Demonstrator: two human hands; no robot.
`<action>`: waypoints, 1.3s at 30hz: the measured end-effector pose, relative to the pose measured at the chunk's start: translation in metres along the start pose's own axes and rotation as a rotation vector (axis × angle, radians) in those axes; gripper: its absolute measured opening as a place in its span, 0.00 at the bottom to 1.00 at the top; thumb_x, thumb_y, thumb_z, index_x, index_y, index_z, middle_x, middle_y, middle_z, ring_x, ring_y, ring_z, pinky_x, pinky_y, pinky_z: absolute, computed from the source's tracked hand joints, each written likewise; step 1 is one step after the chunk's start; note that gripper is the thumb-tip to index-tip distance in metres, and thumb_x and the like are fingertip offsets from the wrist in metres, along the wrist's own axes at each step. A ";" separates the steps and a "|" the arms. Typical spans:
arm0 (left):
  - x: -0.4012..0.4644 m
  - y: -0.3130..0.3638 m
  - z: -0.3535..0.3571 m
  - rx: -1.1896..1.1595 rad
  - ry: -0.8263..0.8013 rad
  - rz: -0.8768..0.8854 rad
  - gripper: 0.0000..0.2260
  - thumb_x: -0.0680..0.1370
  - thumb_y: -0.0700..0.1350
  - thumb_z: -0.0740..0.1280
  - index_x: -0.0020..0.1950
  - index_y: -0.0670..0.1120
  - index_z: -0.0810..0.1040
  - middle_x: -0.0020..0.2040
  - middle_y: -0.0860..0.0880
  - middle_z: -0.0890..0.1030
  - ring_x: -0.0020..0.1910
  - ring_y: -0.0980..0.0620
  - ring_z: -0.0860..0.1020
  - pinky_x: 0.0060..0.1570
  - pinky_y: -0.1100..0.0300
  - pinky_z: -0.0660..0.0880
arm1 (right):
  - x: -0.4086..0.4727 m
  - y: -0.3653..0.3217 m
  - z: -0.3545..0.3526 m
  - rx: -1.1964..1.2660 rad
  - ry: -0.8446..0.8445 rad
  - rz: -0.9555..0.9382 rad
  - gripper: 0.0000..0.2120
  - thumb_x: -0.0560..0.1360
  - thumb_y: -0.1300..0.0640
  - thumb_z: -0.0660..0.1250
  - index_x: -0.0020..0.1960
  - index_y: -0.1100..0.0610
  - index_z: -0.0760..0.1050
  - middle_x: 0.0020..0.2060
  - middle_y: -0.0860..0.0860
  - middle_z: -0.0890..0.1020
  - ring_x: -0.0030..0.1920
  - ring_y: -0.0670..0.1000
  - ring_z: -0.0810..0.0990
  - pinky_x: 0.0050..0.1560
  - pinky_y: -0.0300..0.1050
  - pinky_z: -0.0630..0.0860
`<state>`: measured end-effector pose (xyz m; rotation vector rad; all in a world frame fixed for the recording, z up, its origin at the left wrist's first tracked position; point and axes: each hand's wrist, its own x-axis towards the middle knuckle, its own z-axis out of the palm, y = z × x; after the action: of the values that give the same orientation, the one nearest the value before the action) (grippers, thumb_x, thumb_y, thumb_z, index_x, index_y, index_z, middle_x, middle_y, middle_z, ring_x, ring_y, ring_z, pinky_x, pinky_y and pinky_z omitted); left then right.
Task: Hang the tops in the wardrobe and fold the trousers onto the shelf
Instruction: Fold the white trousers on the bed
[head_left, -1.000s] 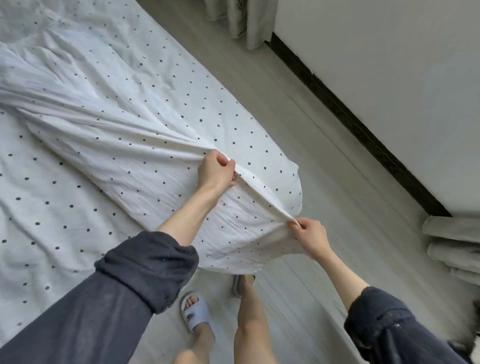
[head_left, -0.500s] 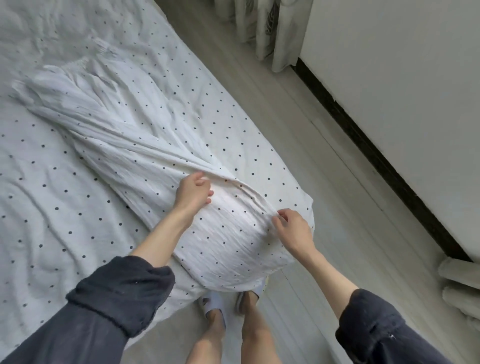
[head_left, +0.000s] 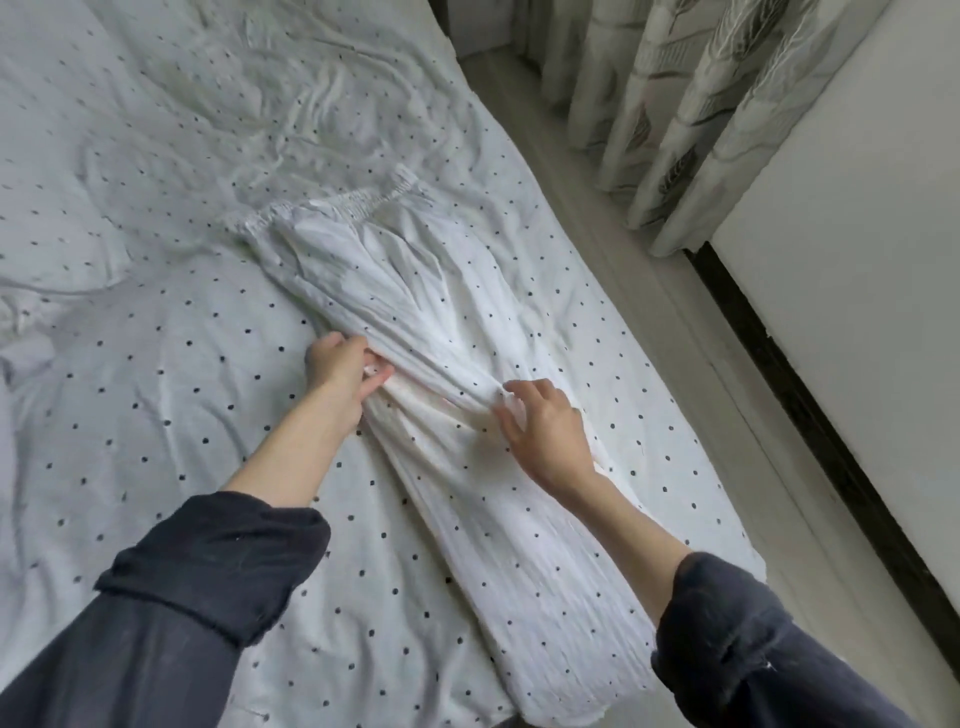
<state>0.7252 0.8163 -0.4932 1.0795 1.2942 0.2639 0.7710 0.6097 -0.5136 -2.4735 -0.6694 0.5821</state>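
Cotton trousers mid-fold, nothing shelved yet

Both hands sit at mid-length of the dotted white trousers (head_left: 467, 395), which lie lengthwise on the bed (head_left: 156, 415). Left hand (head_left: 340, 366) has its fingers curled, pinching the cloth edge; right hand (head_left: 545, 431) bunches a gathered fold. Waistband (head_left: 337, 205) is at the far end. No wardrobe, shelf or tops in view, so I judge most of the task remains.

Our sleeves (head_left: 208, 582): dark charcoal, loose, rolled into thick cuffs below the elbow | forearms bare | white fleck on our right cuff (head_left: 727, 649)
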 end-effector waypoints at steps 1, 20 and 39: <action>0.013 0.010 -0.004 -0.067 0.008 -0.047 0.10 0.79 0.35 0.60 0.60 0.39 0.72 0.53 0.41 0.75 0.52 0.47 0.76 0.46 0.54 0.77 | 0.013 -0.014 0.003 -0.019 -0.011 -0.037 0.17 0.80 0.49 0.58 0.67 0.54 0.70 0.62 0.53 0.74 0.60 0.56 0.72 0.58 0.50 0.67; 0.104 0.130 0.051 -0.090 -0.065 0.244 0.13 0.79 0.34 0.60 0.62 0.42 0.75 0.53 0.45 0.78 0.49 0.48 0.79 0.36 0.63 0.79 | 0.132 -0.093 0.001 -0.153 0.213 -0.092 0.09 0.75 0.61 0.60 0.53 0.60 0.76 0.49 0.56 0.76 0.49 0.60 0.73 0.44 0.48 0.65; 0.135 0.055 0.082 1.160 -0.210 0.931 0.23 0.81 0.52 0.53 0.74 0.45 0.63 0.75 0.45 0.63 0.76 0.46 0.55 0.73 0.49 0.51 | 0.190 0.007 -0.002 0.364 -0.015 0.421 0.10 0.78 0.47 0.57 0.46 0.51 0.74 0.33 0.41 0.75 0.36 0.44 0.74 0.33 0.40 0.67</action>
<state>0.8611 0.8985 -0.5468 2.6009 0.5889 0.0461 0.9234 0.7099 -0.5665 -2.2651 -0.0282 0.7984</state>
